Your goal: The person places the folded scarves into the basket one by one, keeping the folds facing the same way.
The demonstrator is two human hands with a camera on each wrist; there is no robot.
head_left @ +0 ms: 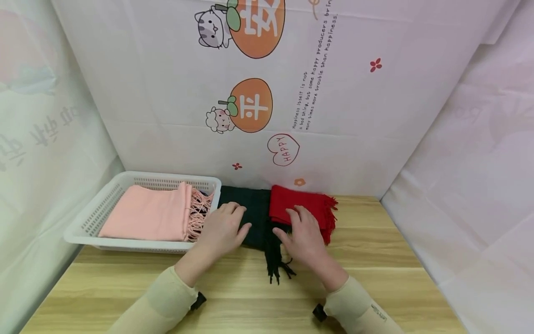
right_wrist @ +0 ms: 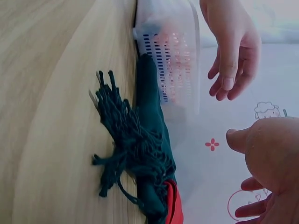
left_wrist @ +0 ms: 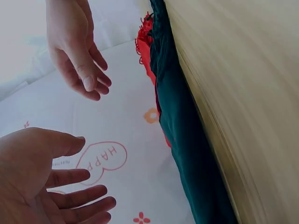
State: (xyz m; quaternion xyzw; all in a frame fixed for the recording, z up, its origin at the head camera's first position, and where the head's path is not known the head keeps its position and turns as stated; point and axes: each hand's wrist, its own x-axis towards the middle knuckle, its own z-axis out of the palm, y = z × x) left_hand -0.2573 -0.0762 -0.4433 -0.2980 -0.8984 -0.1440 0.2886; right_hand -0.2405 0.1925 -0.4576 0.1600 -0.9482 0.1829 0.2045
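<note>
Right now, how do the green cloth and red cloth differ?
Colour: the green cloth is dark, the red cloth bright. Fringe: green's trails toward the bottom of the head view, red's points right. Place: green sits beside the white basket, red farther right. Both look folded and fringed, outside the basket.

Bright, even light fills the head view; the wrist views are dimmer, with upper-corner glare.
</note>
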